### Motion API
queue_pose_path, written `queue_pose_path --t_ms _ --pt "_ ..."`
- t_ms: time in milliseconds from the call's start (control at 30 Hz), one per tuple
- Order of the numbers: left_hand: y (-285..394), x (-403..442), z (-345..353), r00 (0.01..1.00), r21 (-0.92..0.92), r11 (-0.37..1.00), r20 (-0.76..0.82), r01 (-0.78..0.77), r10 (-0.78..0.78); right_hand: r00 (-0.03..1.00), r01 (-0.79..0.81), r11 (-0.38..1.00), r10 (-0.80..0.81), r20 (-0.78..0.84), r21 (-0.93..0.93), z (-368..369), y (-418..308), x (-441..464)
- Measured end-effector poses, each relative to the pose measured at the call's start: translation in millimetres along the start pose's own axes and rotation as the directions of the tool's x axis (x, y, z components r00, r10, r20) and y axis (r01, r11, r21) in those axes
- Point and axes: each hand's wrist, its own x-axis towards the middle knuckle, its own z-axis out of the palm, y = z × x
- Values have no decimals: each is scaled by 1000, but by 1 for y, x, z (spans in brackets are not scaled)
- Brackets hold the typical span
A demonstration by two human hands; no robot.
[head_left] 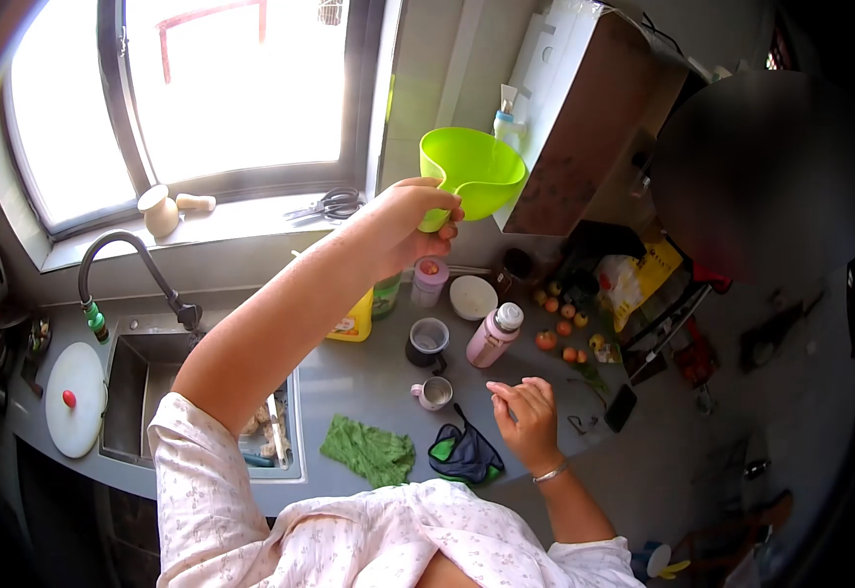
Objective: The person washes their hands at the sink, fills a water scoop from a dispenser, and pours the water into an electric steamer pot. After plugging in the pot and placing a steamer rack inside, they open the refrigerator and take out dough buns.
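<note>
My left hand (431,214) is raised at arm's length and grips the near side of a bright green plastic bowl (476,176) with a curved, dipped rim. The bowl is tilted in front of a white box (545,108) on the wall, just below its small white tap (506,125). Whether the bowl holds anything, I cannot tell. Low over the counter, my right hand (530,421) is empty, with loosely curled fingers and the thumb apart. Closest to it are a pink thermos bottle (491,338) and a dark blue and green cloth item (465,451).
A sink (143,392) with a dark faucet (138,245) lies left, beside a white lid (74,400). On the counter are a green cloth (368,451), cups including a dark mug (427,343), a white bowl (473,297), several tomatoes (546,340) and a phone (620,408). Scissors (334,204) rest on the windowsill.
</note>
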Motion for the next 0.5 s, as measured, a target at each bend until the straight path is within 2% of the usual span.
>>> queue_pose_path --t_ms 167,500 --pt "1 -1 0 1000 26 1000 9 -4 4 993 -117 993 117 26 19 1 0 -27" --pt "0 -3 3 1000 6 1000 19 -11 11 993 -115 991 112 37 75 7 -11 -30"
